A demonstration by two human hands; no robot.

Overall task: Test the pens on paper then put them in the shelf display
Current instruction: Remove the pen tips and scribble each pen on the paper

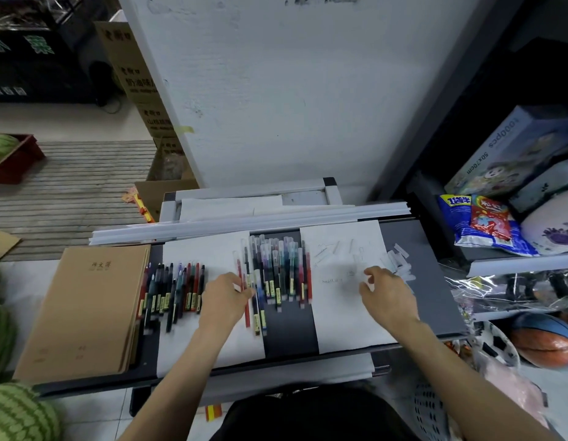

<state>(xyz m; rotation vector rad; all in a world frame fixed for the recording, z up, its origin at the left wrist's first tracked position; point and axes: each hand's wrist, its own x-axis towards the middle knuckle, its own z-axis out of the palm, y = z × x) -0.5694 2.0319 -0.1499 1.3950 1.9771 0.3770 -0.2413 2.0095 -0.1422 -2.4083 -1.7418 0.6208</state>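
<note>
Two rows of pens lie on a dark tray-like shelf [435, 281]. One group of dark and red pens [173, 288] is at the left, on a white sheet [212, 345]. A larger group with clear caps [278, 272] is in the middle. My left hand [227, 297] rests on the white sheet with its fingertips touching a red pen [245, 300] at the left edge of the middle group. My right hand [386, 292] hovers over the scribbled test paper [343, 313], fingers loosely curled, nothing visibly held. Loose clear caps [399, 261] lie beyond it.
A stack of brown notebooks [82, 310] sits at the left of the tray. White strips [244, 221] run along its far edge. Right-hand shelving holds a puzzle box [512, 151], snack bags [486, 221] and balls [543, 342]. Watermelons [18, 412] stand at the left.
</note>
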